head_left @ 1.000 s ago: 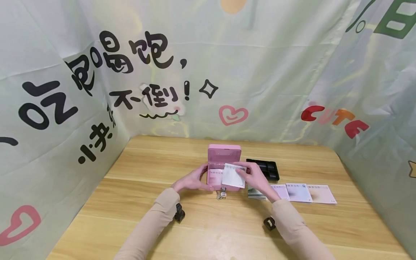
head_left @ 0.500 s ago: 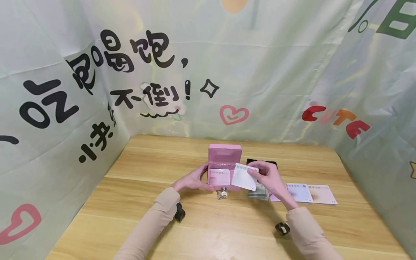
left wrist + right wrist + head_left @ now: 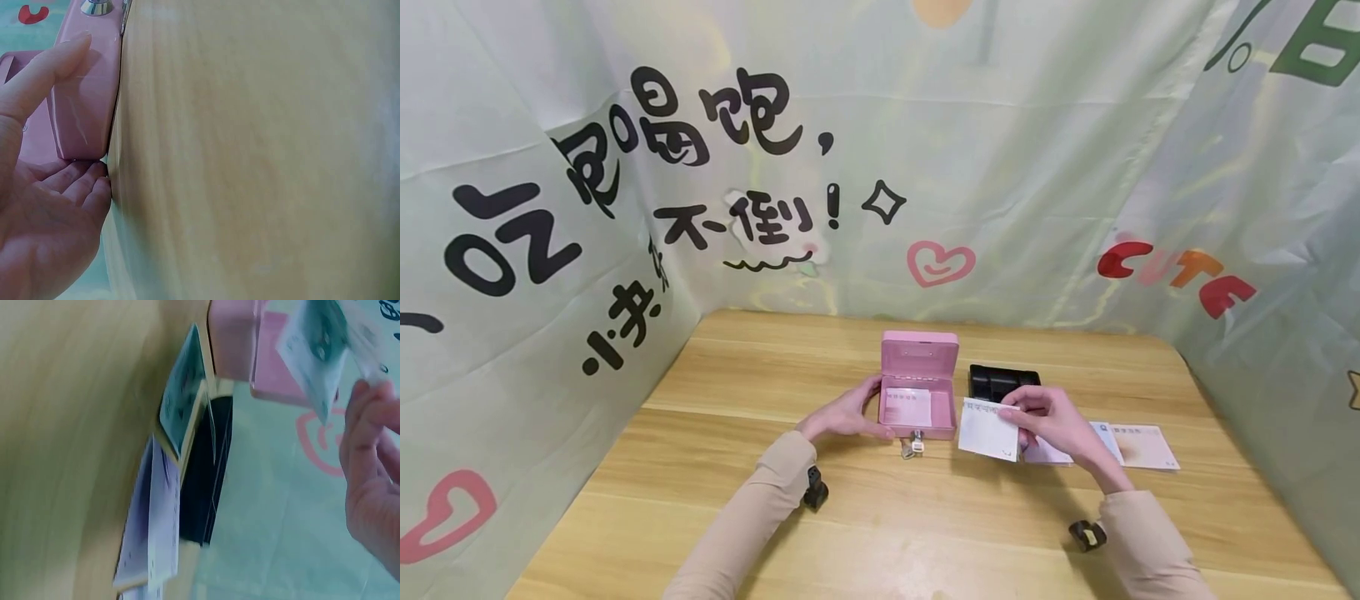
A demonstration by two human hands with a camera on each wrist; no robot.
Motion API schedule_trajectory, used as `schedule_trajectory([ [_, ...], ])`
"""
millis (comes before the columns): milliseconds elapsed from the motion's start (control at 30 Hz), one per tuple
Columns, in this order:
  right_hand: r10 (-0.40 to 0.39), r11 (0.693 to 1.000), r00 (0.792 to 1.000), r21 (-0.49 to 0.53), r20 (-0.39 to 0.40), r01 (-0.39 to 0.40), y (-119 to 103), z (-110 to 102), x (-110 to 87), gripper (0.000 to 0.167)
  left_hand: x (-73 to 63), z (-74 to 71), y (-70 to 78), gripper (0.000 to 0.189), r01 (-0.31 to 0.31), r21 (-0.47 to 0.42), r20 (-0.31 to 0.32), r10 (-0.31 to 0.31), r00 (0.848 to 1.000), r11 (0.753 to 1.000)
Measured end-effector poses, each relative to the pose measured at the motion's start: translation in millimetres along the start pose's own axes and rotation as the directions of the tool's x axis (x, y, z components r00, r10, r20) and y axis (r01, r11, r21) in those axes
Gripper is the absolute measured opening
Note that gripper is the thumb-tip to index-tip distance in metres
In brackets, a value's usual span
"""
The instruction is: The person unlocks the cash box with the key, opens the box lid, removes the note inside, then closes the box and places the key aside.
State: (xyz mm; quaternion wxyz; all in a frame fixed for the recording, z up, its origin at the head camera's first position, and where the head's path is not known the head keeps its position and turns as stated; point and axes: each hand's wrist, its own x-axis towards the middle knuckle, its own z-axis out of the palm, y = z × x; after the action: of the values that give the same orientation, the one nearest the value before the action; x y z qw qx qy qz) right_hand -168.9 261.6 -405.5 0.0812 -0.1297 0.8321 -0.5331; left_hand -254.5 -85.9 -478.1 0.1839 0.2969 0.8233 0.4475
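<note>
A pink cash box (image 3: 919,358) stands on the table with its lid up; a folded pinkish banknote (image 3: 910,408) lies in its left part. My left hand (image 3: 842,412) steadies the box's left end, thumb (image 3: 56,69) on the front wall and fingers against the side. Just right of the box, my right hand (image 3: 1060,423) pinches a folded pale banknote (image 3: 988,433) by its upper right corner, above the table. In the right wrist view this note's face is greenish. Keys (image 3: 912,448) hang at the box's front lock.
Behind the right hand sits a black compartment tray (image 3: 991,380). A row of folded banknotes runs rightward: a green one (image 3: 184,394) under the held note, a purple one (image 3: 1047,452), a blue one (image 3: 1108,442) and a pinkish-tan one (image 3: 1148,446). Printed fabric walls surround the table.
My right hand has carried the pale banknote rightward and toward me, from over the box to beside it. The left hand and the box have stayed in place.
</note>
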Motion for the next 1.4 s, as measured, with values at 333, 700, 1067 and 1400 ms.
schedule_trajectory([
  [333, -0.018, 1.0, 0.972, -0.002, 0.234, 0.019, 7, -22, -6.9, 0.026, 0.3, -0.2, -0.3, 0.109, 0.002, 0.002, 0.0, -0.002, 1.0, 1.0],
  [700, 0.045, 0.999, 0.927, -0.016, 0.372, -0.042, 23, -28, -7.5, 0.024, -0.2, 0.5, 2.0, 0.11, 0.011, -0.003, -0.002, -0.011, 1.0, 1.0],
  [1067, 0.1, 0.994, 0.909, -0.081, 0.404, -0.074, 35, -21, -6.6, 0.018, 0.6, 0.4, 0.0, 0.11, 0.007, -0.001, -0.004, -0.007, 1.0, 1.0],
  [1400, 0.108, 0.994, 0.912, -0.075, 0.397, -0.085, 38, -13, -5.3, 0.018, 0.8, 0.2, -1.3, 0.109, 0.009, 0.006, -0.003, -0.009, 1.0, 1.0],
])
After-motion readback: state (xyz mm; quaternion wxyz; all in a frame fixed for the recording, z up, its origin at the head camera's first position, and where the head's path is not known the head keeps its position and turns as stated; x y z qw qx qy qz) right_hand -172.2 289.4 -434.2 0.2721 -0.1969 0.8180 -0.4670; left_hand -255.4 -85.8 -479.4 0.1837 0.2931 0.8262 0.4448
